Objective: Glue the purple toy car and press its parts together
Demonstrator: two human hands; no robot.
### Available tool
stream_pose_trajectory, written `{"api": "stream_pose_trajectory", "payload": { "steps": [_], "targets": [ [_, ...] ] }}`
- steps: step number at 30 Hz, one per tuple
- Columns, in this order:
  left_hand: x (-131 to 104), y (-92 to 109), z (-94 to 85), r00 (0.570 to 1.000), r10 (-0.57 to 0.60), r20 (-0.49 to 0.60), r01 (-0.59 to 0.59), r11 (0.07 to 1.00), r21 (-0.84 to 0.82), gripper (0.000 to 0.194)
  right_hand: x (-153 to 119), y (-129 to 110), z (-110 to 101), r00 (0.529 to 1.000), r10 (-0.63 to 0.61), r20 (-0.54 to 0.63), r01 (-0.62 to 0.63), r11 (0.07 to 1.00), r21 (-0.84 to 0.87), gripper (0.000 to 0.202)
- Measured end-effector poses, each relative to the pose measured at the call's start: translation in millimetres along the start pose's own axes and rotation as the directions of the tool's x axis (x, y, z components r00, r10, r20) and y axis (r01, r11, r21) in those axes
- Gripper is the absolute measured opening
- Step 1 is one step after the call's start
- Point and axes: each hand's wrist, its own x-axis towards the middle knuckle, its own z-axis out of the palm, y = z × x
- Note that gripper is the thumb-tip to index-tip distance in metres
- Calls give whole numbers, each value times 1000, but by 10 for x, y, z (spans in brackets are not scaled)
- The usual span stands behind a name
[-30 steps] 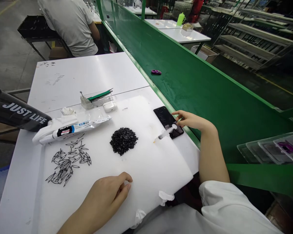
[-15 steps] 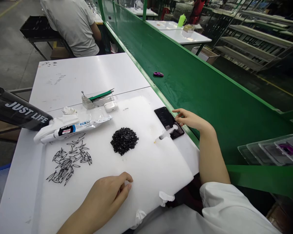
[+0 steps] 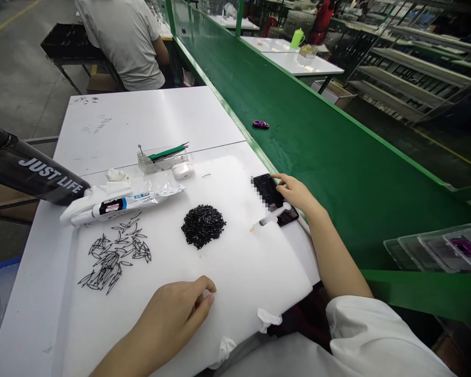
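My right hand point(image 3: 296, 192) rests on a black phone point(image 3: 272, 196) at the table's right edge, fingers touching its screen. A small syringe point(image 3: 271, 216) lies across the phone's near end, just below that hand. My left hand point(image 3: 176, 310) lies loosely curled on the white foam sheet point(image 3: 235, 262) near the front edge and holds nothing. A heap of small black parts point(image 3: 203, 225) sits mid-sheet, between the two hands. Thin black leaf-shaped rings point(image 3: 113, 255) are scattered to the left.
A glue tube point(image 3: 121, 203) lies at the sheet's back left beside a black "JUST LIFE" tube point(image 3: 35, 173). A clear box with green tools point(image 3: 163, 157) and an earbud case point(image 3: 182, 169) stand behind. A purple part point(image 3: 261, 124) rides the green conveyor point(image 3: 317, 141). Clear trays point(image 3: 439, 246) sit right. A person point(image 3: 121, 36) sits ahead.
My right hand has slid a little further up along the phone. The left hand stays put; the view has shifted slightly.
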Motion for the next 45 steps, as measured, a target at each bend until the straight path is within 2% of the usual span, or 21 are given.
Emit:
{"api": "stream_pose_trajectory", "payload": {
  "steps": [4,11,19,27,30,35,41,45],
  "targets": [
    [3,4,1,1000,-2,8,2,1000,-3,31,-21,28,-46,999,27,40,-28,999,35,49],
    [-1,24,-26,1000,-13,12,13,1000,-1,31,-84,132,-196,982,70,178,-85,993,80,46],
    [-11,16,-14,1000,1,-13,0,1000,12,31,-53,4,-72,998,51,48,-52,999,14,45],
    [-5,14,-15,1000,-5,-4,5,1000,21,31,-6,29,0,999,34,12,-34,999,15,48],
    [-7,17,-17,1000,-2,-10,2,1000,9,31,-16,12,2,1000,9,15,-9,1000,24,49],
    [-8,18,-16,1000,7,-7,-7,1000,1,32,-77,-65,-38,994,-71,80,67,996,51,35],
    [-3,24,-20,1000,-14,14,14,1000,8,32,-96,-114,-53,990,-68,123,62,997,51,35],
    [-6,25,-19,999,-24,23,23,1000,3,32,-86,-86,-55,993,-77,91,71,995,66,36]
  ]
}}
